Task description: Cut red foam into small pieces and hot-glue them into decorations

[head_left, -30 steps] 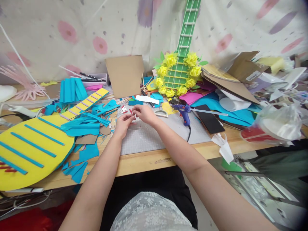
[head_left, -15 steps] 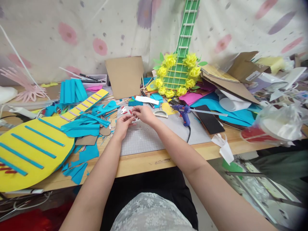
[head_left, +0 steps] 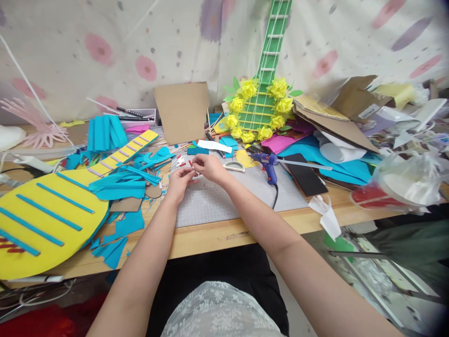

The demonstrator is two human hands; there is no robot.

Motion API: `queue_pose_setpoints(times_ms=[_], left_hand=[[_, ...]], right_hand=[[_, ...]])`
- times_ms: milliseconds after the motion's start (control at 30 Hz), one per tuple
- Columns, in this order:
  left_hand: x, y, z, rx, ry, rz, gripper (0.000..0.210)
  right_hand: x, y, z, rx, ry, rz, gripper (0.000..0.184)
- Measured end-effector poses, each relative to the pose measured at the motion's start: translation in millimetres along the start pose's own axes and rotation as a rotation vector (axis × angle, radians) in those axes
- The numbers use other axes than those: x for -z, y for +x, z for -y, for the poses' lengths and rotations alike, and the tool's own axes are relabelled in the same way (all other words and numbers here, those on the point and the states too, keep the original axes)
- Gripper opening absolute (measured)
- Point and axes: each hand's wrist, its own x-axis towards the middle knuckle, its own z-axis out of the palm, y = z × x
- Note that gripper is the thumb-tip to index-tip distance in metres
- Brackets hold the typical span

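My left hand (head_left: 179,183) and my right hand (head_left: 209,167) meet above the grey cutting mat (head_left: 210,206), fingertips pinched close together. Whatever lies between the fingers is tiny and mostly hidden; a bit of white and red shows there. Just beyond the fingers, small red and white strips (head_left: 181,162) lie on the mat. A white-handled tool with a loop shape (head_left: 234,166) rests right of my right hand. Further right stands a blue hot glue gun (head_left: 267,164) with a clear glue stick in its back.
A yellow paper guitar (head_left: 45,206) with blue strips lies at the left, among blue paper scraps (head_left: 122,224). Behind the mat stand a cardboard sheet (head_left: 181,112) and a green guitar with yellow flowers (head_left: 264,79). A black phone (head_left: 304,174) and a red-and-white bucket (head_left: 382,194) are right.
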Motion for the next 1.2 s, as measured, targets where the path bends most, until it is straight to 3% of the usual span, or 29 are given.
queue_pose_setpoints(times_ms=[500,1200], left_hand=[[0.5,0.3,0.1,0.009,-0.011,0.022,0.03],[-1.4,-1.3,-2.0,0.024,-0.004,0.002,0.034]], right_hand=[[-3.1,2.9,-2.5,-0.056,0.159,0.032,0.009],[0.3,0.4,3.0,0.002,-0.073,0.027,0.013]])
